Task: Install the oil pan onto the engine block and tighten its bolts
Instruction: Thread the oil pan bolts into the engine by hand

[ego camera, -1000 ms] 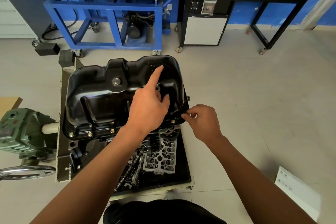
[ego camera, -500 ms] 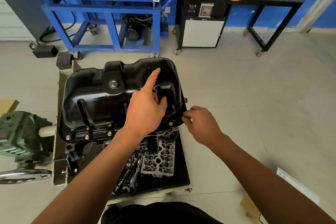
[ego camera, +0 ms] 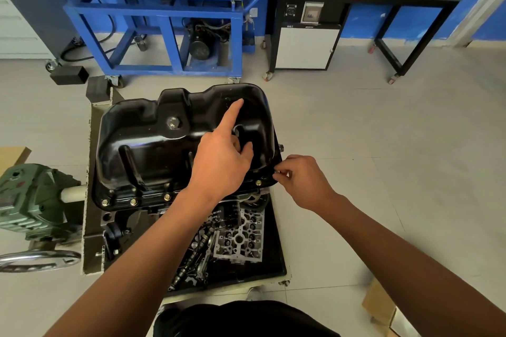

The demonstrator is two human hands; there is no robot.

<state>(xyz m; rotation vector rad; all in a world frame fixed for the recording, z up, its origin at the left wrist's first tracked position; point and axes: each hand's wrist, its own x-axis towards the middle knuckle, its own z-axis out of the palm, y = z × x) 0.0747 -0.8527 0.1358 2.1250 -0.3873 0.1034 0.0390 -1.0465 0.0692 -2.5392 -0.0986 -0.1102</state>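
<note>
Tray [ego camera: 273, 265] holds a cylinder head [ego camera: 241, 241] and camshaft [ego camera: 189, 265]; pan [ego camera: 142, 145] sits on the block [ego camera: 123, 213] above; left hand [ego camera: 221, 164] rests on it, index straight, gripping nothing; right hand [ego camera: 304, 180] pinches a bolt [ego camera: 277, 172] at the pan's right flange; tiled floor [ego camera: 383, 131], blue frame [ego camera: 164, 16] behind; hands pretty much where they were a second ago.

The oil pan [ego camera: 153, 145] sits in the middle, on top of the engine block [ego camera: 123, 216]. The left hand [ego camera: 221, 164] lies on the pan's right half. The right hand [ego camera: 304, 180] is at the pan's right rim and pinches a bolt [ego camera: 277, 172] at the flange's near right corner. Nearer and lower, a tray [ego camera: 275, 265] holds a cylinder head [ego camera: 241, 238], with a camshaft [ego camera: 191, 262] to its left. A gearbox [ego camera: 32, 200] stands left of the pan, with a handwheel [ego camera: 38, 260] in front of it. Behind the pan stands a wheeled frame [ego camera: 164, 22], and a cabinet [ego camera: 306, 46] is to its right.
</note>
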